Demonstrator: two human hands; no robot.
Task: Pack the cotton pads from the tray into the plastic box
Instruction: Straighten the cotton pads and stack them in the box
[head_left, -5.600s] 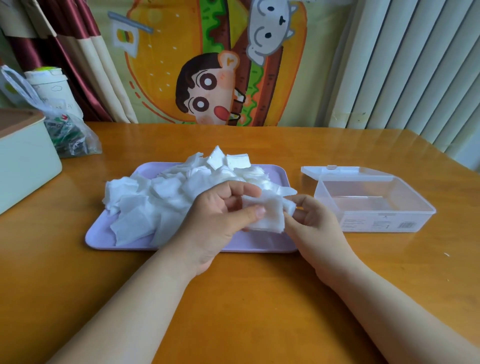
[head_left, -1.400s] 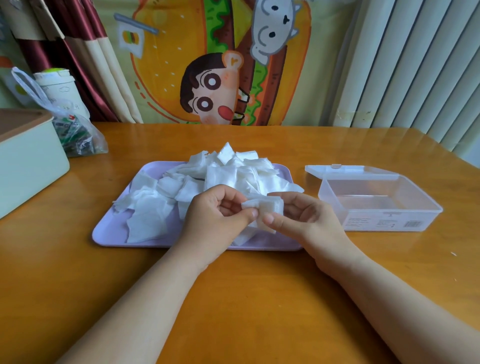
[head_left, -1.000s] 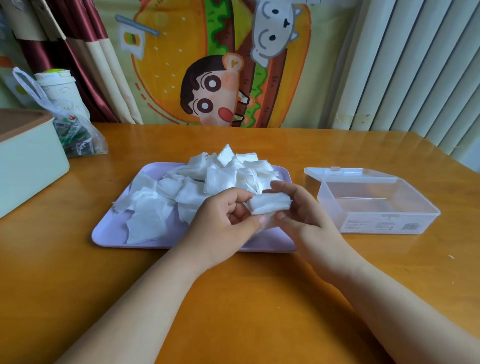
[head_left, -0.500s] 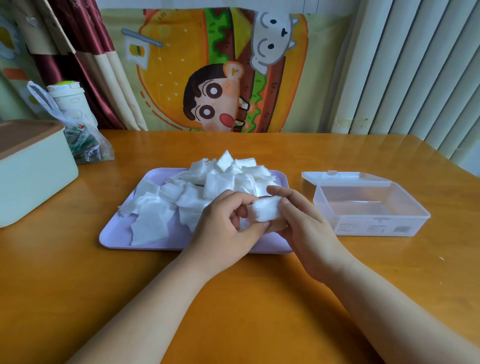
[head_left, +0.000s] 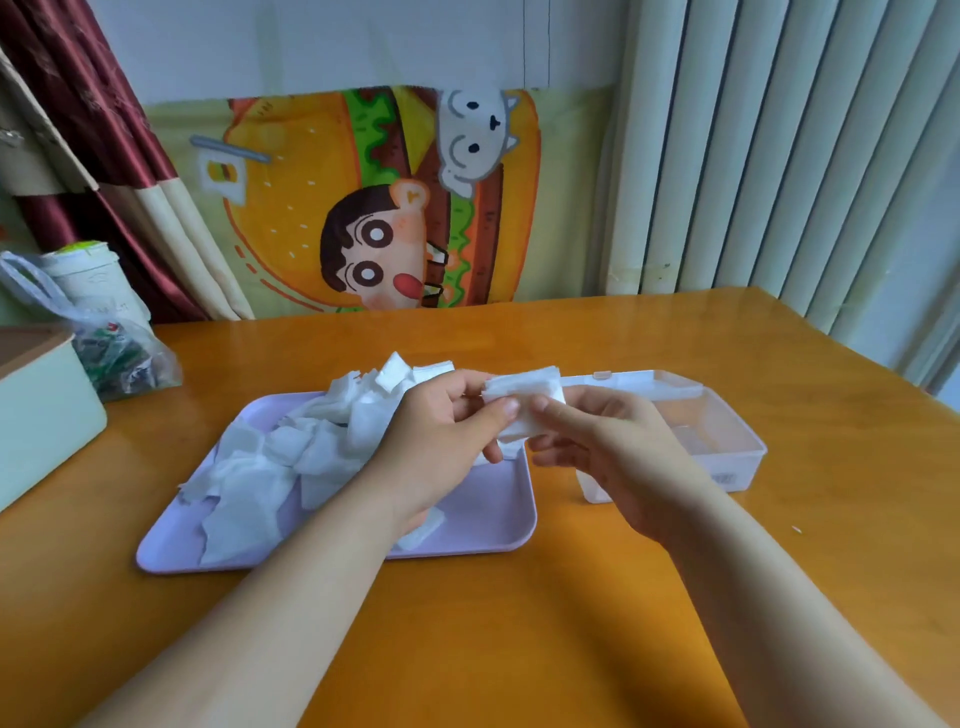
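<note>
A small stack of white square cotton pads (head_left: 524, 402) is held in the air between both hands, above the right edge of the lilac rectangular plastic tray (head_left: 483, 519) and just left of the clear rectangular plastic box (head_left: 727, 452). The stack is pinched by the left hand (head_left: 441, 441) from the left, with the thumb laid on its near face and the fingers curled behind it. It is pinched by the right hand (head_left: 618, 452) from the right, the thumb pressed on the same face beside the left thumb.

A loose heap of white cotton pads (head_left: 291, 457) is spread over the left and middle of the tray, and a single pad (head_left: 421, 527) is seen near its front rim, partly hidden under the left wrist. The tray and the box are set side by side, a little apart, on the orange-brown wooden bench (head_left: 519, 623). The box stands open, with its clear hinged lid (head_left: 654, 382) folded back on the far side; its near left corner is hidden by the right hand, and what lies inside cannot be told.

At the left edge of the bench a pale green box with a brown top (head_left: 41, 426) is placed, with a clear plastic bag (head_left: 119, 358) behind it.
</note>
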